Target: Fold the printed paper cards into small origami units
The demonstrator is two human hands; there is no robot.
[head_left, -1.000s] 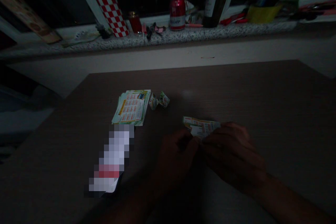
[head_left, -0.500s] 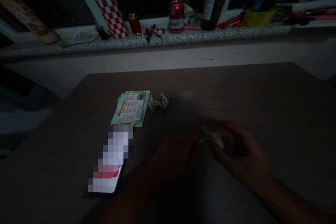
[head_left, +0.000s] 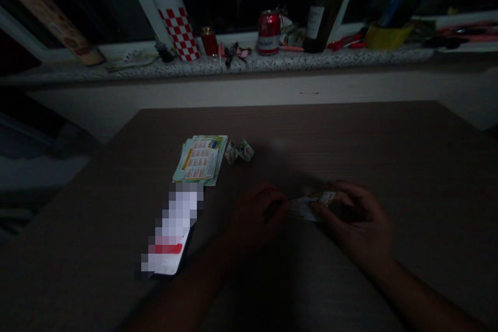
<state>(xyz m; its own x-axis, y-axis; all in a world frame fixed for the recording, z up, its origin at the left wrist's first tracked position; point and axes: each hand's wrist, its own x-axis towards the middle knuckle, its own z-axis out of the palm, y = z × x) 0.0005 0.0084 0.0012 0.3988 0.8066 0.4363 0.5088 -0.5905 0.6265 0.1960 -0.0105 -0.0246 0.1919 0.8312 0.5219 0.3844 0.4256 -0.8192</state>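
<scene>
Both of my hands meet over a dim brown table (head_left: 389, 145). My left hand (head_left: 254, 215) and my right hand (head_left: 356, 223) pinch a small printed paper slip (head_left: 311, 205) between their fingertips, the slip lying low over the tabletop. The slip looks partly folded; its print is too dark to read. A stack of similar printed slips (head_left: 200, 160) lies to the upper left of my hands. Two small folded paper pieces (head_left: 240, 151) sit just right of that stack.
A phone with a lit screen (head_left: 173, 231) lies left of my left arm. Behind the table runs a speckled stone ledge (head_left: 272, 62) carrying a red can (head_left: 269, 32), a dark bottle (head_left: 324, 13), a red-and-white checked container (head_left: 177, 21) and assorted clutter.
The slip was held flat and spread a second ago; my hands then turned and bunched it, and now it sits smaller between my fingertips. The view has shifted slightly.
</scene>
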